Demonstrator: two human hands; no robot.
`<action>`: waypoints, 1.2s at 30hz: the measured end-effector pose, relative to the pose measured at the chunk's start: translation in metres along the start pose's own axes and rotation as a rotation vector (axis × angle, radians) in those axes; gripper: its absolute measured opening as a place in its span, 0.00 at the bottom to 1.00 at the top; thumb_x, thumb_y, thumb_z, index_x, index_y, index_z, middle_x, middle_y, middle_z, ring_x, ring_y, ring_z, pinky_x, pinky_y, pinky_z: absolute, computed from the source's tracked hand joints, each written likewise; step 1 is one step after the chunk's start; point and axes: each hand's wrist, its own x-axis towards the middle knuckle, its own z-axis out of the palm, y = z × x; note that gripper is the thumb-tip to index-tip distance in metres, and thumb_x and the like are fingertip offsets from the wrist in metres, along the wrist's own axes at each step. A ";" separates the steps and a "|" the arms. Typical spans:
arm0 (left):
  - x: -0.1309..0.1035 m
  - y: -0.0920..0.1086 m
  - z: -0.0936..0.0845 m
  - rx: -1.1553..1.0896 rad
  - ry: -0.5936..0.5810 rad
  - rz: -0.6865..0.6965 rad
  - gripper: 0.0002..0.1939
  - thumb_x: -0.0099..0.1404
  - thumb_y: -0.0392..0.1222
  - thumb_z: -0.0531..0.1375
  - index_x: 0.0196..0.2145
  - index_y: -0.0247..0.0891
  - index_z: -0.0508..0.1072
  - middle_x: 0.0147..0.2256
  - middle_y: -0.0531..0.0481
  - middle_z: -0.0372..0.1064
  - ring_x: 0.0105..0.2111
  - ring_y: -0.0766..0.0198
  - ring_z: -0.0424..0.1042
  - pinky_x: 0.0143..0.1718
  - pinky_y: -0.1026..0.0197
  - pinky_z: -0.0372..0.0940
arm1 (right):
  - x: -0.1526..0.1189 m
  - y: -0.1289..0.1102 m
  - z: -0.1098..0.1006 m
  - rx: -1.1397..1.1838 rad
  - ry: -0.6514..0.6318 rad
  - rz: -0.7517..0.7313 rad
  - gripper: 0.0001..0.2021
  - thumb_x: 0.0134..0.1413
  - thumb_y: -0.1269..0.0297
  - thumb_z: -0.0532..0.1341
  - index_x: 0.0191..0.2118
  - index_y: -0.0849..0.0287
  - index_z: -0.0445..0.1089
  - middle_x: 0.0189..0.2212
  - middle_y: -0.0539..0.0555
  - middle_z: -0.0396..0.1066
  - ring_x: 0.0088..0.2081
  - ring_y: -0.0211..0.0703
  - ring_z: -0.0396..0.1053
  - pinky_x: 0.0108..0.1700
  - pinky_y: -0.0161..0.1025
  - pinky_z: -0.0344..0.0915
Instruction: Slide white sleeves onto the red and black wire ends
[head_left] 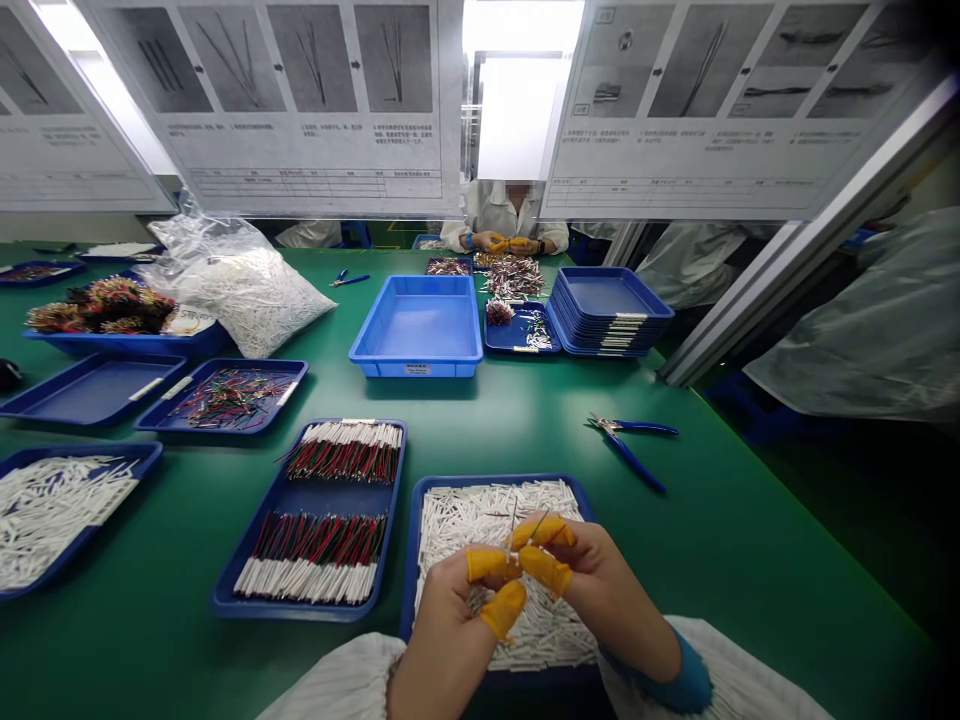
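Over a blue tray (411, 580) full of short white tubes (457, 520), my two hands meet fingertip to fingertip. Yellow finger cots cover the thumbs and forefingers. My left hand (457, 620) is closed at the fingertips around thin wires (513, 525), with a small white piece near them. My right hand (600, 575) pinches the same wires from the other side. The fingers partly hide where the wires meet the white piece. Left of the hands, another blue tray (289, 495) holds two rows of red and black wires with white sleeved ends.
Blue-handled cutters (630, 445) lie at right. Farther back stand a light blue bin (416, 372), stacked trays (611, 310) and a bag of white tubes (240, 285). A tray of loose wires (225, 400) is at left. A co-worker (502, 215) sits opposite. Instruction sheets (300, 160) hang above.
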 end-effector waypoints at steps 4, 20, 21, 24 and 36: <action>-0.001 -0.002 0.000 -0.019 0.063 -0.054 0.03 0.52 0.33 0.61 0.28 0.34 0.73 0.28 0.48 0.70 0.30 0.61 0.69 0.32 0.63 0.64 | 0.001 0.007 -0.002 0.109 0.047 0.063 0.06 0.42 0.61 0.66 0.27 0.57 0.75 0.24 0.53 0.72 0.28 0.43 0.68 0.32 0.39 0.66; -0.001 0.006 0.001 0.091 -0.035 -0.015 0.07 0.53 0.34 0.60 0.19 0.34 0.69 0.20 0.52 0.62 0.22 0.66 0.61 0.25 0.66 0.58 | 0.000 0.010 0.001 0.167 0.062 0.071 0.07 0.42 0.61 0.66 0.27 0.57 0.72 0.28 0.53 0.69 0.32 0.44 0.66 0.37 0.40 0.64; -0.001 0.006 0.001 0.095 -0.036 -0.016 0.07 0.53 0.34 0.60 0.19 0.34 0.69 0.20 0.53 0.62 0.22 0.66 0.61 0.25 0.66 0.58 | 0.000 0.008 0.000 0.178 0.032 0.079 0.06 0.43 0.62 0.66 0.27 0.57 0.72 0.27 0.52 0.69 0.31 0.43 0.66 0.36 0.39 0.64; -0.001 0.006 0.001 0.069 -0.037 0.001 0.06 0.54 0.35 0.60 0.20 0.34 0.70 0.21 0.52 0.63 0.23 0.66 0.61 0.25 0.66 0.58 | 0.000 0.006 0.001 0.153 -0.074 0.098 0.05 0.43 0.64 0.66 0.26 0.59 0.72 0.25 0.50 0.66 0.28 0.40 0.63 0.33 0.37 0.63; -0.002 0.004 0.001 0.121 -0.054 0.062 0.08 0.54 0.33 0.60 0.19 0.34 0.69 0.20 0.53 0.62 0.22 0.67 0.61 0.26 0.66 0.58 | 0.001 0.011 -0.003 0.351 -0.039 0.224 0.06 0.38 0.65 0.69 0.27 0.58 0.74 0.28 0.51 0.69 0.32 0.40 0.66 0.37 0.37 0.63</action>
